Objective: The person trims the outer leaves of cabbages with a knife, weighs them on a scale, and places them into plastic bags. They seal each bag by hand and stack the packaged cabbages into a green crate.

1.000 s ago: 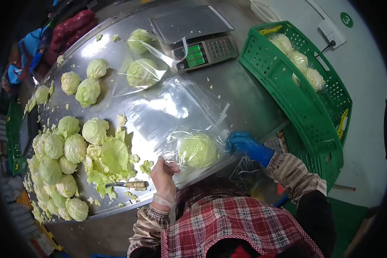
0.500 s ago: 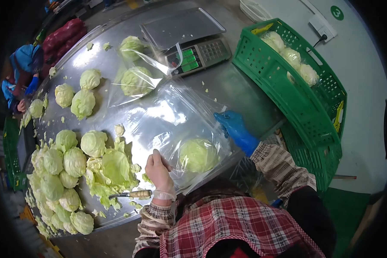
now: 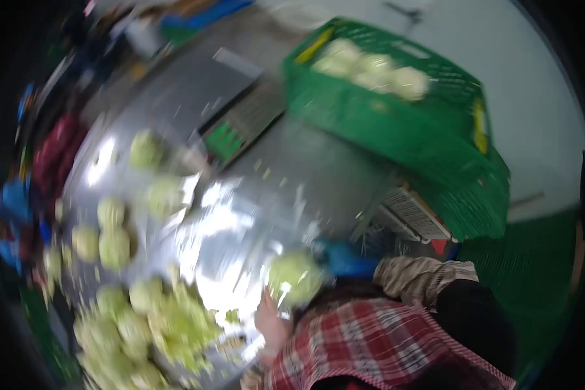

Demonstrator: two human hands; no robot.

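A bagged round lettuce head [image 3: 295,278] lies in clear plastic at the table's near edge. My left hand [image 3: 273,317], in a thin clear glove, grips its lower left side, fingertips against the plastic. My right hand [image 3: 348,259], in a blue glove, is at the lettuce's right side; motion smears its fingers. Clear plastic film [image 3: 224,224] spreads over the metal table beyond the lettuce. Left of my left hand are loose trimmed leaves [image 3: 185,325] and a blurred knife handle [image 3: 233,342].
Several lettuce heads are piled [image 3: 110,335] at the near left. A weighing scale [image 3: 240,127] stands at the back. On the right a green crate [image 3: 370,123] holds bagged heads. Another person [image 3: 16,205] is at the far left.
The view has swung and blurred. My right hand has come in from the bag's far right edge to the lettuce's side. My left hand has moved from the film to the lettuce.
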